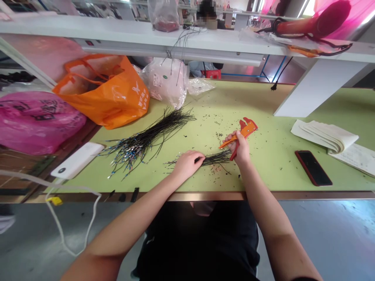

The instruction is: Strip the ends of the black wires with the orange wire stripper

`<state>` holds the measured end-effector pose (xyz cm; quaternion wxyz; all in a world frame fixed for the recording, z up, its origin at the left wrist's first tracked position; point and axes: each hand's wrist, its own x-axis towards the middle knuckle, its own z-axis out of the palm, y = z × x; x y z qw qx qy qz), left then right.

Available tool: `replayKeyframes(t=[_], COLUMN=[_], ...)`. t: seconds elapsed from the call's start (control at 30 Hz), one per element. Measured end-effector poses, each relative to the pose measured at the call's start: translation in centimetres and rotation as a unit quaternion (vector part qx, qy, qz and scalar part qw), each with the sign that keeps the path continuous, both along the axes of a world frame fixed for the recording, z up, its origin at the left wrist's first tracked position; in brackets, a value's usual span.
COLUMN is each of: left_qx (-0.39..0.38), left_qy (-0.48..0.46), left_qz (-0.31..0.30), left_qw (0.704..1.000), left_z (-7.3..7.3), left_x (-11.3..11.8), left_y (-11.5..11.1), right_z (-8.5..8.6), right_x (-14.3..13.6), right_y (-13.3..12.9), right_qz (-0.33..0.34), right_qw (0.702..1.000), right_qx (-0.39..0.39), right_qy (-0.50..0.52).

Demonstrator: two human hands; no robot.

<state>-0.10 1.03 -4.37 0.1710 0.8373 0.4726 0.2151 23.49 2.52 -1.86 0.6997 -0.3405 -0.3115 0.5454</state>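
My right hand is wrapped round the handles of an orange and red wire stripper, its head pointing up and away from me. Just left of it, my left hand rests on a small bundle of black wires, thumb and fingers pinched together at the wires. Whether a single wire or several are in that pinch is hidden. Farther left lies a larger bundle of black wires, with blue and silvery ends fanned toward me. Small dark clippings are scattered on the green tabletop around both hands.
An orange bag, a pink bag and a white power bank are on the left. A phone and folded papers lie right. Above runs a white shelf bearing a red hair dryer. A person sits beyond.
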Motion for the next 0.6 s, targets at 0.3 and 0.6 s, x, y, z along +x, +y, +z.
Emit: replayKeyframes(t=[0.3,0.6], left_qx=[0.029,0.05], left_qy=[-0.16,-0.282], left_qz=[0.06,0.123], left_qw=[0.985,0.95], left_z=[1.0,4.1], left_x=[-1.0,-4.1], left_y=[-0.4,-1.5], right_z=[0.2,0.3], right_x=[0.6,0.1], right_y=[0.2,-0.5], right_qz=[-0.084,0.04], right_qw=[0.996,0.998], right_qx=[0.016,0.036], right_qy=[0.031,-0.022])
